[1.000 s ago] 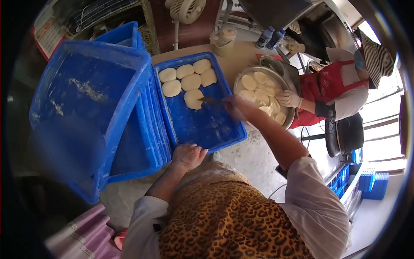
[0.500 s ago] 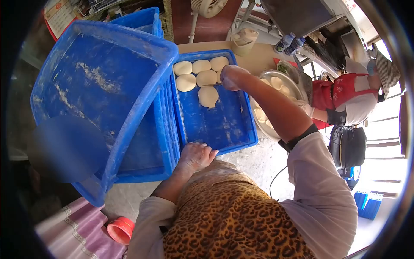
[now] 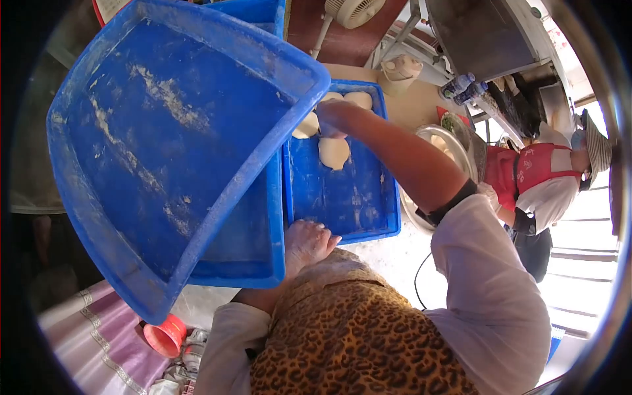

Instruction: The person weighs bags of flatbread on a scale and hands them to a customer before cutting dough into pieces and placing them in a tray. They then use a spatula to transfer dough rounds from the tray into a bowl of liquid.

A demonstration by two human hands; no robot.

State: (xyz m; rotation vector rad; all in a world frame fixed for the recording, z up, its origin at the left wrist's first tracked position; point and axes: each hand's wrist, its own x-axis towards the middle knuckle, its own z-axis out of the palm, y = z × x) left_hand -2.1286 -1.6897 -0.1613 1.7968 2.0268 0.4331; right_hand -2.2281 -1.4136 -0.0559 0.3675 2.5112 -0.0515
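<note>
Round pale dough pieces point(image 3: 334, 153) lie in the far part of a floured blue tray point(image 3: 342, 197). My right hand point(image 3: 334, 118) reaches down over them, its fingers hidden behind the hand and among the dough. What it holds, if anything, does not show. At the tray's near left corner, my left hand point(image 3: 309, 241) rests by the rim with its fingers curled together; what lies under them is hidden. A large empty blue tray point(image 3: 151, 138) with flour streaks sits tilted on the stack at the left.
A metal bowl point(image 3: 461, 141) with dough pieces stands to the right, beside a co-worker in a red apron point(image 3: 536, 164). Behind are two bottles point(image 3: 457, 84), a pale bucket point(image 3: 399, 71) and a fan point(image 3: 354, 9). A red bucket point(image 3: 166, 334) is on the floor.
The view has shifted, so the trays and bowl appear further right and the tilted tray looks larger. My right hand has moved left over the dough, covering more pieces. My left hand stays at the corner.
</note>
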